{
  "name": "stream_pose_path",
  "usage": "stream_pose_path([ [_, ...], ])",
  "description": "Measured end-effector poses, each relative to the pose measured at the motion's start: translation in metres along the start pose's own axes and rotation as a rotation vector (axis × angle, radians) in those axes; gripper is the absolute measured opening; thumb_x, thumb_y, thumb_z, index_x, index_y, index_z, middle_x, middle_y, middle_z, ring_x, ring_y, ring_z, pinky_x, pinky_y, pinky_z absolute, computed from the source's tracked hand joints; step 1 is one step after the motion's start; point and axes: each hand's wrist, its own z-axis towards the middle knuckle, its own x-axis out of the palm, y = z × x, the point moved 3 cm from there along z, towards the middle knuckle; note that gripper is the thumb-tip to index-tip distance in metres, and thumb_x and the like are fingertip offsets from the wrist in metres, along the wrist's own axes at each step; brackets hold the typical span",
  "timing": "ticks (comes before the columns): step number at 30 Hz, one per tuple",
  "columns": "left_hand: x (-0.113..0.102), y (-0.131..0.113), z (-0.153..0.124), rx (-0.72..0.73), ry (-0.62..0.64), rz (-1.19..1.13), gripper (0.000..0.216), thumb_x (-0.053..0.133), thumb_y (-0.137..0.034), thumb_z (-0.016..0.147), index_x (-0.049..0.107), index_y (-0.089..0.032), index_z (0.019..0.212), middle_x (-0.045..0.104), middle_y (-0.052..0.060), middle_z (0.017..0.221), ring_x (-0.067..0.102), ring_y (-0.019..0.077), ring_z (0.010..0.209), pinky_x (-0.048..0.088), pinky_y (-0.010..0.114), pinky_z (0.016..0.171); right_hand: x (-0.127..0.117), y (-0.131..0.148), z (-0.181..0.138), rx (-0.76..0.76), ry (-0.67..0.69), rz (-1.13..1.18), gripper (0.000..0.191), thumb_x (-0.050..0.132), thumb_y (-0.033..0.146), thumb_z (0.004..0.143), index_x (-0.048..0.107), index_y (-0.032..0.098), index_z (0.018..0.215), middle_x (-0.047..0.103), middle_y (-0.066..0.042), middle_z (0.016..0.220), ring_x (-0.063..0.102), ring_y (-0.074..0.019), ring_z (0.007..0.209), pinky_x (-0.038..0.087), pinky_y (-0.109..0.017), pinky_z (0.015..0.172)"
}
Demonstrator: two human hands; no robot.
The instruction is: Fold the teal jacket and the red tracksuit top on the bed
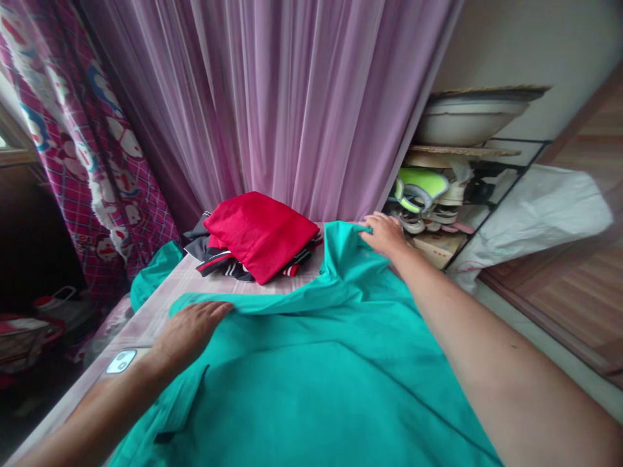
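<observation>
A teal garment [311, 370] lies spread over a table with a pale pink patterned top [170, 292]. My left hand [189, 331] lies on its near left edge, fingers closed over the fold of cloth. Farther back on the right, my right hand [387, 235] pinches the garment's far corner. Behind the teal cloth sits a folded red garment [260, 233] on top of a pile of dark striped clothes [219, 263].
A phone [121, 361] lies on the table's left edge near my left wrist. A purple curtain [292, 97] hangs behind. On the right stands a rack of shoes [428, 201] with a basin [467, 120] on top, and a white bag [535, 214].
</observation>
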Motion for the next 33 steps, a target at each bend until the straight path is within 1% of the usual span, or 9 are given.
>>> stream_pose_path([
  [4, -0.017, -0.001, 0.008, -0.145, -0.007, 0.016, 0.048, 0.037, -0.014, 0.086, 0.069, -0.021, 0.122, 0.073, 0.011, 0.123, 0.068, 0.0289, 0.114, 0.052, 0.045, 0.100, -0.077, -0.024, -0.024, -0.027, -0.017, 0.213, 0.013, 0.060, 0.027, 0.075, 0.066, 0.020, 0.084, 0.074, -0.005, 0.102, 0.064, -0.0258, 0.102, 0.047, -0.035, 0.088],
  [9, -0.026, -0.013, -0.008, -0.222, 0.036, 0.017, 0.051, 0.034, -0.014, 0.086, 0.070, -0.020, 0.121, 0.074, 0.012, 0.120, 0.069, 0.0299, 0.111, 0.054, 0.044, 0.095, -0.145, -0.021, -0.099, -0.051, 0.449, 0.570, 0.031, 0.066, 0.044, 0.071, 0.068, 0.020, 0.091, 0.071, 0.000, 0.082, 0.065, -0.0186, 0.077, 0.049, -0.025, 0.066],
  [14, -0.024, -0.023, -0.031, -0.191, 0.035, -0.029, 0.049, 0.034, -0.014, 0.085, 0.074, -0.017, 0.112, 0.075, 0.014, 0.116, 0.070, 0.0305, 0.109, 0.054, 0.046, 0.097, -0.155, 0.015, -0.185, -0.160, 1.063, 0.755, 0.041, 0.082, 0.047, 0.060, 0.078, 0.020, 0.091, 0.076, -0.004, 0.088, 0.071, -0.0223, 0.086, 0.055, -0.030, 0.077],
  [17, -0.018, -0.027, -0.044, -0.168, 0.017, -0.061, 0.046, 0.036, -0.015, 0.085, 0.074, -0.019, 0.111, 0.076, 0.012, 0.115, 0.071, 0.0292, 0.107, 0.055, 0.045, 0.095, -0.133, 0.024, -0.212, -0.097, 1.249, 0.858, 0.054, 0.080, 0.059, 0.061, 0.078, 0.020, 0.098, 0.078, -0.005, 0.086, 0.073, -0.0227, 0.081, 0.057, -0.034, 0.077],
  [19, -0.013, -0.028, -0.050, -0.166, 0.018, -0.062, 0.045, 0.037, -0.015, 0.086, 0.075, -0.022, 0.110, 0.076, 0.011, 0.114, 0.072, 0.0285, 0.106, 0.057, 0.043, 0.093, -0.110, 0.019, -0.214, -0.033, 1.186, 0.894, 0.057, 0.072, 0.065, 0.069, 0.077, 0.018, 0.100, 0.078, -0.007, 0.090, 0.074, -0.0226, 0.081, 0.058, -0.035, 0.078],
  [21, -0.011, -0.029, -0.055, -0.178, 0.018, -0.047, 0.046, 0.036, -0.014, 0.086, 0.075, -0.022, 0.110, 0.076, 0.010, 0.114, 0.072, 0.0284, 0.106, 0.057, 0.043, 0.094, -0.084, 0.006, -0.205, 0.032, 0.968, 0.800, 0.049, 0.062, 0.060, 0.082, 0.076, 0.016, 0.100, 0.078, -0.010, 0.097, 0.073, -0.0223, 0.085, 0.057, -0.035, 0.081],
  [26, -0.014, -0.034, -0.060, -0.187, 0.041, -0.013, 0.047, 0.033, -0.015, 0.089, 0.073, -0.021, 0.114, 0.075, 0.011, 0.118, 0.070, 0.0288, 0.110, 0.055, 0.043, 0.097, -0.037, -0.035, -0.186, 0.237, 0.423, 0.132, 0.042, 0.052, 0.035, 0.092, 0.066, 0.015, 0.126, 0.066, -0.018, 0.132, 0.061, -0.0272, 0.122, 0.046, -0.040, 0.102],
  [29, -0.016, -0.037, -0.060, -0.184, 0.085, -0.003, 0.045, 0.036, -0.014, 0.087, 0.074, -0.023, 0.110, 0.077, 0.010, 0.112, 0.072, 0.0283, 0.104, 0.057, 0.042, 0.092, -0.020, -0.053, -0.193, 0.314, 0.462, -0.011, 0.048, 0.056, 0.039, 0.090, 0.063, 0.015, 0.130, 0.065, -0.019, 0.132, 0.062, -0.0306, 0.121, 0.047, -0.041, 0.098],
  [33, -0.013, -0.036, -0.060, -0.175, 0.127, -0.003, 0.043, 0.035, -0.016, 0.088, 0.073, -0.023, 0.109, 0.077, 0.010, 0.110, 0.073, 0.0273, 0.103, 0.057, 0.042, 0.091, -0.013, -0.074, -0.213, 0.299, 0.594, 0.060, 0.012, 0.073, 0.028, 0.070, 0.076, 0.020, 0.078, 0.076, -0.010, 0.083, 0.071, -0.0285, 0.086, 0.052, -0.038, 0.079],
])
